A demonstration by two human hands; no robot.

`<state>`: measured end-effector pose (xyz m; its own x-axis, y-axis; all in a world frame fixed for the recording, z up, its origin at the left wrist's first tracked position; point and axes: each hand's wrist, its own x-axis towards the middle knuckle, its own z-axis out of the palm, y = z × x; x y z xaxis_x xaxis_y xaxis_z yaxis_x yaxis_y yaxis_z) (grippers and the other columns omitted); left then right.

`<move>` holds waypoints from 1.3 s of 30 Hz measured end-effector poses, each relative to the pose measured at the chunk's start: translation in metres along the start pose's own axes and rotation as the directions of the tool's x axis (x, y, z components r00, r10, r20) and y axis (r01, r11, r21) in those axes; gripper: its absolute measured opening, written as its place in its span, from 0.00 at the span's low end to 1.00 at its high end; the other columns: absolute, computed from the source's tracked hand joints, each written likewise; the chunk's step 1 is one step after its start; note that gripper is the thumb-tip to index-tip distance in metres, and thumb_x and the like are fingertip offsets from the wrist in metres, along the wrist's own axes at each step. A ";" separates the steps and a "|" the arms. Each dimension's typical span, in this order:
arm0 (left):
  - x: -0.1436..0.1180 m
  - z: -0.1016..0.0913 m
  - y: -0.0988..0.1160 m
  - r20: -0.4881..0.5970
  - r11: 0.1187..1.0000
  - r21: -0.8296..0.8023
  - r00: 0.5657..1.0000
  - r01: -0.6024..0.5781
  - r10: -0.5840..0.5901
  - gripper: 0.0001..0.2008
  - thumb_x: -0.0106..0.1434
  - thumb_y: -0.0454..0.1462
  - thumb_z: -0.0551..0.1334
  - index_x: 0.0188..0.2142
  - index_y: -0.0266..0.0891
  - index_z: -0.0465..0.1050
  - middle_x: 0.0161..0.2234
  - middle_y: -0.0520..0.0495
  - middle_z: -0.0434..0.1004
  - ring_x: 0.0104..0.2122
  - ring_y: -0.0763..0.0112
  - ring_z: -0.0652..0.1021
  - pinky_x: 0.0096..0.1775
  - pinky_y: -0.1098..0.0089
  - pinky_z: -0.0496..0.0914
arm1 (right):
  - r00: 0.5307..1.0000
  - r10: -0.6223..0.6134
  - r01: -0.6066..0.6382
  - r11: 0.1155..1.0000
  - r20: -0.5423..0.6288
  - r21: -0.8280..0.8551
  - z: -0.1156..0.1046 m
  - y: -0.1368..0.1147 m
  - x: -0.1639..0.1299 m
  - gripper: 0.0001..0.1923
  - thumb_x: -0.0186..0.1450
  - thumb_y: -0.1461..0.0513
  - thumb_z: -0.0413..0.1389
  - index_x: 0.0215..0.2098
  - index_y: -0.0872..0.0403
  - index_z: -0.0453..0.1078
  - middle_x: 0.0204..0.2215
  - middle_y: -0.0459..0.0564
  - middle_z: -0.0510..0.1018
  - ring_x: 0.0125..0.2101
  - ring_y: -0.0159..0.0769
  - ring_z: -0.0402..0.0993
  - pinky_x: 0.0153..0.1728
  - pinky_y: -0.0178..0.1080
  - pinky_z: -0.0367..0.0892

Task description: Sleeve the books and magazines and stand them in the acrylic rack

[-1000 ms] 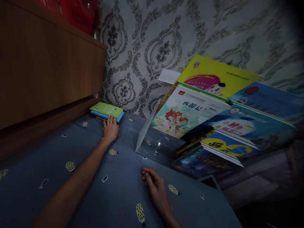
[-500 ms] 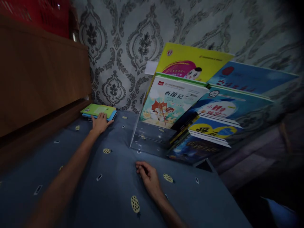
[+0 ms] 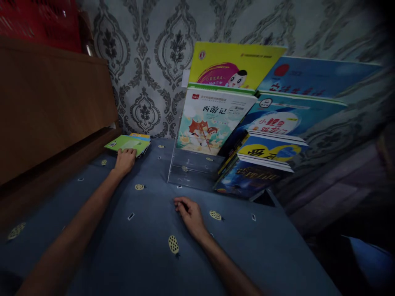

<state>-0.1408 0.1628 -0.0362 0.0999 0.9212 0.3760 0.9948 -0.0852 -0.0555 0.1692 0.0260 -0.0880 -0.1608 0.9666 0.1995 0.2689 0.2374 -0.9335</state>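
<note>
Reaching to the corner, the left hand now lies flat on the green booklet – its stack has fanned askew; the right hand rests half-curled, empty.

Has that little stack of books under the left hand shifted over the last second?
Yes. The green-topped stack of thin books has fanned out, the green one sliding toward the wooden headboard under the left hand.

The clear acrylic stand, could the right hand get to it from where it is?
Probably yes: the right hand rests on the blue cloth, with only bare cloth between it and the clear acrylic stand just beyond.
</note>
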 end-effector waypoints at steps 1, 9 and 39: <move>-0.004 -0.001 0.003 0.002 1.000 0.008 1.000 -0.009 0.009 0.21 0.69 0.32 0.48 0.55 0.33 0.73 0.52 0.28 0.77 0.53 0.44 0.75 0.58 0.42 0.61 | 1.000 -0.013 0.013 1.000 0.002 -0.004 0.000 0.000 0.000 0.14 0.63 0.58 0.53 0.38 0.53 0.80 0.29 0.50 0.82 0.27 0.37 0.78 0.30 0.37 0.72; -0.052 -0.013 0.019 0.075 0.994 0.072 0.995 -0.076 0.070 0.21 0.70 0.31 0.49 0.58 0.32 0.70 0.56 0.30 0.75 0.55 0.49 0.74 0.56 0.53 0.66 | 1.000 0.000 0.000 1.000 0.032 0.003 0.003 0.011 0.003 0.15 0.63 0.60 0.51 0.39 0.54 0.79 0.32 0.50 0.83 0.27 0.35 0.78 0.30 0.36 0.71; -0.073 -0.010 -0.009 0.308 0.955 0.041 0.906 0.293 -0.291 0.31 0.73 0.53 0.43 0.67 0.43 0.62 0.69 0.36 0.61 0.67 0.46 0.63 0.62 0.45 0.61 | 0.996 -0.071 0.078 0.989 0.052 -0.128 0.003 0.008 0.002 0.16 0.64 0.68 0.50 0.41 0.53 0.79 0.31 0.48 0.82 0.31 0.35 0.78 0.34 0.36 0.73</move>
<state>-0.1569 0.0921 -0.0542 -0.2045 0.9762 0.0723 0.9789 0.2036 0.0192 0.1684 0.0291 -0.0961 -0.2287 0.9409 0.2498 0.3753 0.3220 -0.8692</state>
